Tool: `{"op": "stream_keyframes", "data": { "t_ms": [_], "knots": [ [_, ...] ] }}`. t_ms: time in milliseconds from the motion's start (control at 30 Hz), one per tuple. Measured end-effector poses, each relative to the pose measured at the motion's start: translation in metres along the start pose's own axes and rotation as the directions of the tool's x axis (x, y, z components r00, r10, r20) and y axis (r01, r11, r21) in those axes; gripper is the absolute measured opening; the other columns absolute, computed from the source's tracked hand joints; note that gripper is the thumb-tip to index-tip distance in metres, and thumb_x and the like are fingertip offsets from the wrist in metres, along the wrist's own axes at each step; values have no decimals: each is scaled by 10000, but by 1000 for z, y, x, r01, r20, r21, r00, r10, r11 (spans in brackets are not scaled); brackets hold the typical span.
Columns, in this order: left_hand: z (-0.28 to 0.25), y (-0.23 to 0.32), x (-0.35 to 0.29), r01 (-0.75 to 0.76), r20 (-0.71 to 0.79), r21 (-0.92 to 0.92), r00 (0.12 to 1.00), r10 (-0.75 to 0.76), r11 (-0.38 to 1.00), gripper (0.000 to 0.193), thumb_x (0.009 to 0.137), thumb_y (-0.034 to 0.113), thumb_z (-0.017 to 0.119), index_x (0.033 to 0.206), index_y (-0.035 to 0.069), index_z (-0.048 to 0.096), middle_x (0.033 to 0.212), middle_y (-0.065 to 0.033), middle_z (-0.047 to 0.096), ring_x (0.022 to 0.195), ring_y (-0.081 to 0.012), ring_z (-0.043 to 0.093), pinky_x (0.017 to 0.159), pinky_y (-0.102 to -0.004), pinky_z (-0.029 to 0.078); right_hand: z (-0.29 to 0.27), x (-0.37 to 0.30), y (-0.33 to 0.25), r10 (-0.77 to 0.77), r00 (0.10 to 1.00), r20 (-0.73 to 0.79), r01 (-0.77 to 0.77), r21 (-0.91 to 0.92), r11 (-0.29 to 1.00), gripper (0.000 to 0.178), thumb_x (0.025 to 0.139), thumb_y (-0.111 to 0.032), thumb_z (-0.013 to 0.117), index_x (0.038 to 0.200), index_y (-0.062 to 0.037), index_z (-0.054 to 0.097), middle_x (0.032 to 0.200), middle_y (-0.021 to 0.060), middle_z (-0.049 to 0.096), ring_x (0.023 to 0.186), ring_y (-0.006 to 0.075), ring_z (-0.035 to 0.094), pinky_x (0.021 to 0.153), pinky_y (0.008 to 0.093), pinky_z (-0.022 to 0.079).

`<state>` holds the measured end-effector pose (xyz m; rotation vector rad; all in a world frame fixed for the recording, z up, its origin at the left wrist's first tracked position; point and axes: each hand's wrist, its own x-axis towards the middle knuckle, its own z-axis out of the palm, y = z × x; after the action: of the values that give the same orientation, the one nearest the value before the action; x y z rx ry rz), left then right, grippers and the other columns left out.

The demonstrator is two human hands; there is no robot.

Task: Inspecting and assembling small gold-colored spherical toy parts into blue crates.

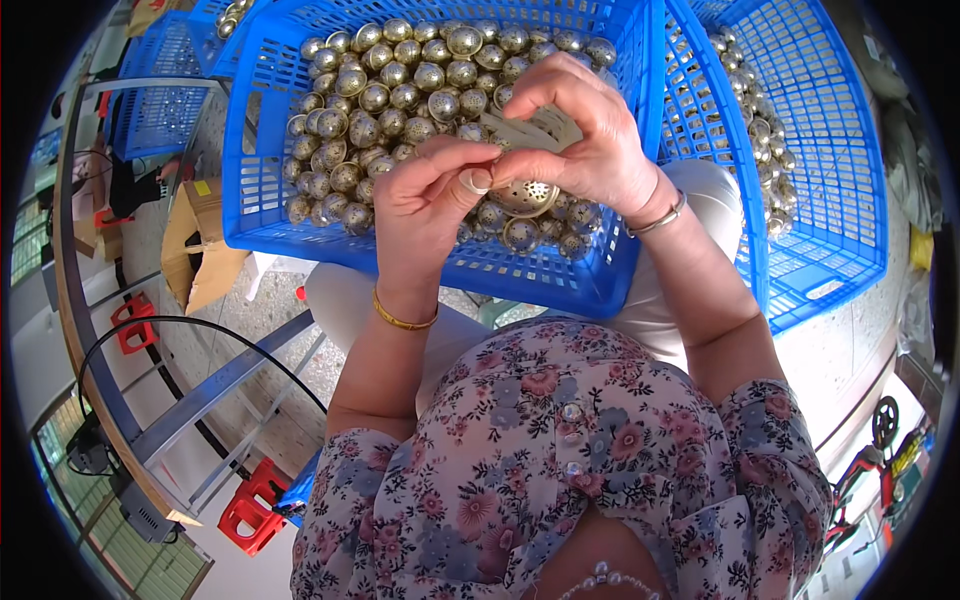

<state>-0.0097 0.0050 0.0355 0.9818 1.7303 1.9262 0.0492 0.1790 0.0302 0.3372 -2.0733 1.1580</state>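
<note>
Both hands meet over a blue plastic basket (430,270) full of gold-silver perforated metal balls (400,95). My left hand (418,205) is closed in a pinch, thumb against index finger; what lies between the tips is too small to name. Touching it, the thumb of my right hand (605,135) reaches in from the right. That hand's fingers curl round a sheaf of thin pale strips (530,130), which look like tags or slips. Just under the right thumb shows a larger perforated ball (525,197); whether it is gripped or simply lies behind, I cannot tell.
A second blue basket (820,290) with similar balls stands at the right. On the left are an open cardboard box (205,245), a metal-framed table (85,330), a black cable (215,325) and red stools (250,510). My knees are against the near basket.
</note>
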Motion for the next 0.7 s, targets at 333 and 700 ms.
{"op": "stream_keyframes", "data": {
  "t_ms": [333, 700],
  "knots": [
    [4, 6, 2, -61, 9, 435, 998, 63, 898, 20, 781, -1, 610, 800, -5, 607, 795, -36, 580, 686, -61, 538, 570, -178, 410, -4, -7, 14, 75, 995, 70, -63, -153, 986, 459, 492, -251, 832, 797, -58, 550, 779, 54, 552, 733, 208, 547, 660, 289, 446],
    [17, -26, 11, 227, -349, 101, 920, -179, 969, 59, 852, 31, 498, 885, -11, 524, 749, -11, 531, 642, -44, 467, 559, -185, 392, 33, -17, 7, 635, 664, 396, -697, 634, 334, 180, 825, -38, 585, 979, -17, 494, 845, 48, 585, 705, 99, 597, 618, 223, 515]
  ]
}}
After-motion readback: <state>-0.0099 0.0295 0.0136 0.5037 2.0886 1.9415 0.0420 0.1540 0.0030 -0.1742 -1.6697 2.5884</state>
